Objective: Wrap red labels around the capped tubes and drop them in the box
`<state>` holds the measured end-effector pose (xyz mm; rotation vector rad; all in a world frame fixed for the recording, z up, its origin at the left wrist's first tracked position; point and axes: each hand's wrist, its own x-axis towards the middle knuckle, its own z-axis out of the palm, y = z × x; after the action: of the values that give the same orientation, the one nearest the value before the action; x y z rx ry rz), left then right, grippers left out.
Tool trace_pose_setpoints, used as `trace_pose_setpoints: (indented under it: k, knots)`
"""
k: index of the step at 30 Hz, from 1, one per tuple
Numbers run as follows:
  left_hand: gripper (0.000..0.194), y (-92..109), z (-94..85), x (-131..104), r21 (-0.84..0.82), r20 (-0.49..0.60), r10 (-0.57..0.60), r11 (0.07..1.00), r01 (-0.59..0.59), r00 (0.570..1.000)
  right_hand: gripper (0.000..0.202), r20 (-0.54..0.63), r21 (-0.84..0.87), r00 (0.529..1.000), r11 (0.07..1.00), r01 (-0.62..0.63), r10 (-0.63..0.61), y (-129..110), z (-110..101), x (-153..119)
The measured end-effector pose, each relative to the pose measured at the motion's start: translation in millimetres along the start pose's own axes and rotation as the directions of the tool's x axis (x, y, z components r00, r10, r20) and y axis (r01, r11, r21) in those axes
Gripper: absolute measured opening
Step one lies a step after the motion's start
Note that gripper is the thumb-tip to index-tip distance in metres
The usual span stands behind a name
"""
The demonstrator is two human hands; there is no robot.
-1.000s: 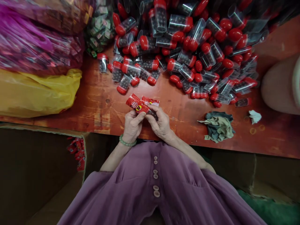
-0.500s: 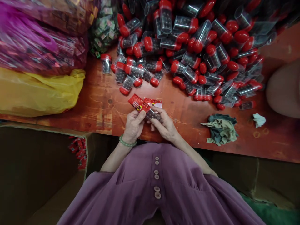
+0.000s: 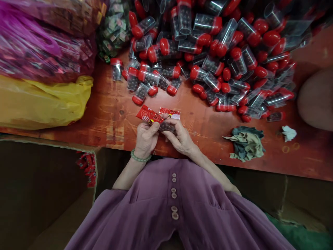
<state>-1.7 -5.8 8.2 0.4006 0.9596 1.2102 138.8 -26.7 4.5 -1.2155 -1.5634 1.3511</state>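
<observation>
Both hands meet just above the near edge of the red table (image 3: 109, 114), working one clear tube (image 3: 166, 127) of dark beads. Left hand (image 3: 145, 138) pinches a red printed label strip (image 3: 148, 116) between thumb and forefinger; the strip sticks out up and to the left, past the fingertips. Right hand (image 3: 180, 138) has its fingers curled round the tube, thumb pressed along its side; a second bit of red label (image 3: 169, 111) shows just beyond those fingertips. Whether the strip already sticks to the tube, cannot tell: the fingers hide the join. Judgement: to do this well, keep the tube steady in the right grip, hold the strip taut and square to the tube's length, and roll the tube rather than drag the strip, so no crease forms. Beyond the fingertips, well apart, lies the heap of red-capped tubes (image 3: 215, 52); right of the right hand, a crumpled rag (image 3: 246, 143); left of the left hand, a yellow bag (image 3: 41, 104).
</observation>
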Motion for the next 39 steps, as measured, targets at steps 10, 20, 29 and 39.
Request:
trace_pose_setpoints:
  k: [10, 20, 29, 39]
  knots:
    - [0.033, -3.1, 2.9, -1.6, 0.125, 0.080, -0.013, 0.992, 0.003, 0.997, 0.025, 0.036, 0.281, 0.997, 0.957, -0.074, 0.067, 3.2, 3.4, 0.2]
    - [0.035, -3.8, 6.3, -11.3, 0.057, 0.088, -0.140, 0.989, 0.136, 0.986, 0.039, -0.007, 0.321, 0.999, 0.947, -0.035, 0.039, 7.4, 6.1, -3.2]
    - [0.037, 1.7, -5.3, -34.5, -0.054, 0.160, -0.322, 0.941, 0.334, 0.933, 0.055, 0.031, -0.058, 0.984, 0.982, 0.177, -0.176, 4.1, -1.7, -7.2]
    - [0.031, -2.4, -17.3, -42.6, -0.024, 0.229, -0.411, 0.904, 0.427, 0.882, 0.051, 0.028, -0.241, 0.962, 0.932, 0.271, -0.273, 17.2, 5.2, -4.7]
